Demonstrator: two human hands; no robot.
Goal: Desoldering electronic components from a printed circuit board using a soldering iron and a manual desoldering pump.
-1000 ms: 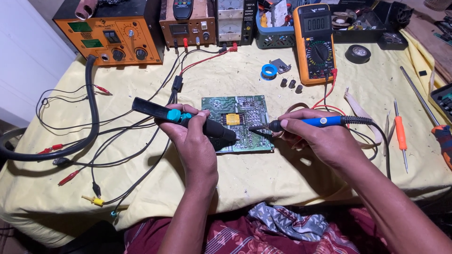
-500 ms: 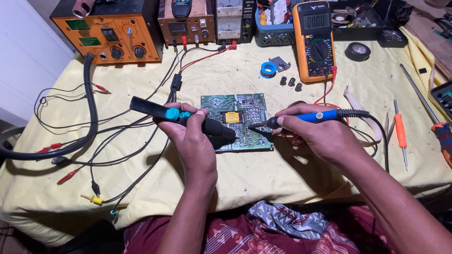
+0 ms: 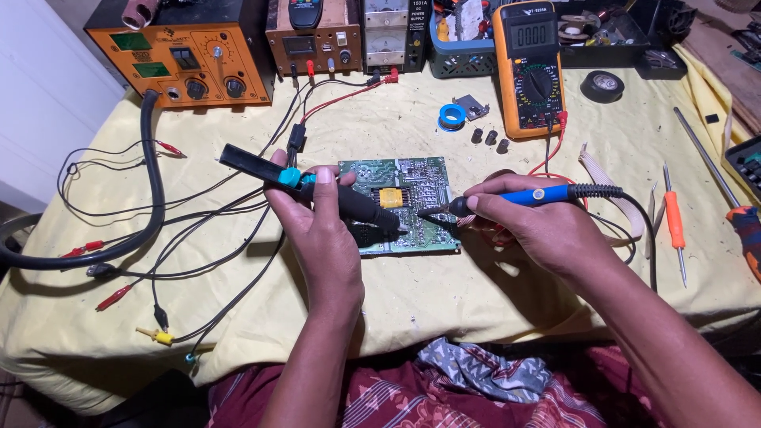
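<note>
Left hand (image 3: 321, 230) grips a black suction tool (image 3: 317, 189), its nose down on the green circuit board (image 3: 404, 202) lying mid-table (image 3: 444, 309). Right hand (image 3: 539, 230) pinches a blue soldering iron (image 3: 523, 198), tip touching the board beside the yellow part (image 3: 389, 197).

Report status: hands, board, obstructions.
Left hand grips black desoldering pump, tip on green circuit board. Right hand holds blue soldering iron to board. Nothing blocking.

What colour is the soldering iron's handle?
Blue, on the soldering iron held in the right hand; head view.
</note>
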